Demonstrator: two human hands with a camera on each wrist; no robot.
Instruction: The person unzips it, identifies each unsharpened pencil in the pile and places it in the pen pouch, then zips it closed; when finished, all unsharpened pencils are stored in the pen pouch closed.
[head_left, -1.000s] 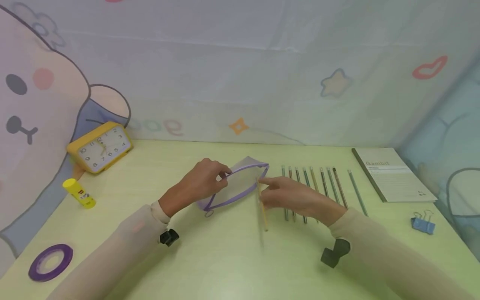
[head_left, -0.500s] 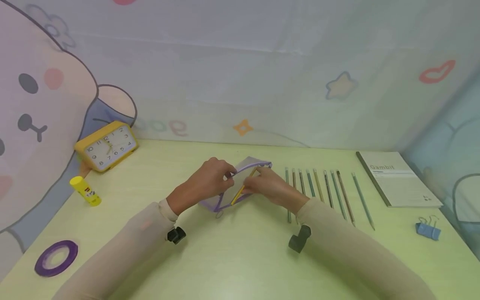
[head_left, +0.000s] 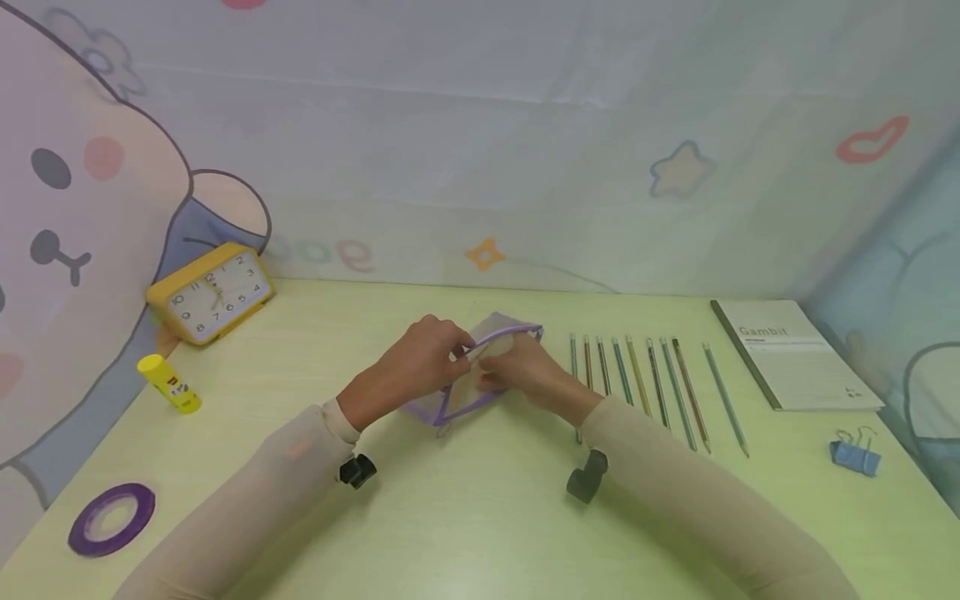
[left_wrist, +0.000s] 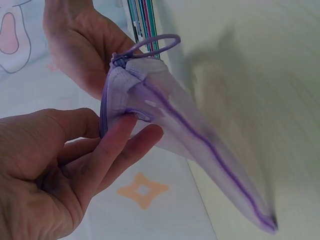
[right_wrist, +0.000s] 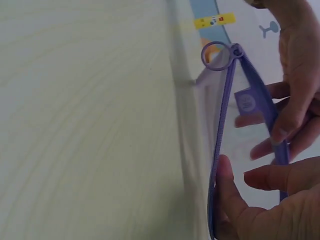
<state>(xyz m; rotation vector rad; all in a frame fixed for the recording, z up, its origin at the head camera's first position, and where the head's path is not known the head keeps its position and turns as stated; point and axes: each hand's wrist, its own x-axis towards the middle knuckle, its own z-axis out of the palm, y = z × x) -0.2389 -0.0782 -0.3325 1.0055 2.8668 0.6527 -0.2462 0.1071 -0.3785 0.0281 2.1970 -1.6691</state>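
Note:
A translucent pouch [head_left: 457, 404] with a purple zipper lies mid-table, held up between both hands. My left hand [head_left: 416, 362] pinches its far zipper edge, thumb over the purple tape and fingers behind the mesh [left_wrist: 120, 125]. My right hand [head_left: 521, 375] is at the mouth of the pouch [right_wrist: 225, 115], its thumb [right_wrist: 225, 185] on the near zipper edge and its fingers inside the opening. The zipper's ring pull [left_wrist: 155, 42] sticks out at the end. No pencil shows in either hand.
A row of several pencils [head_left: 645, 379] lies just right of my right hand. A notebook [head_left: 795, 354] and a blue binder clip [head_left: 853, 454] are far right. A yellow clock [head_left: 210, 292], a glue stick [head_left: 168, 383] and a purple tape ring [head_left: 111, 519] are on the left.
My right hand carried a yellow pencil from the table leftwards into the pouch's mouth; the pencil is now out of sight. My left hand kept hold of the pouch's edge.

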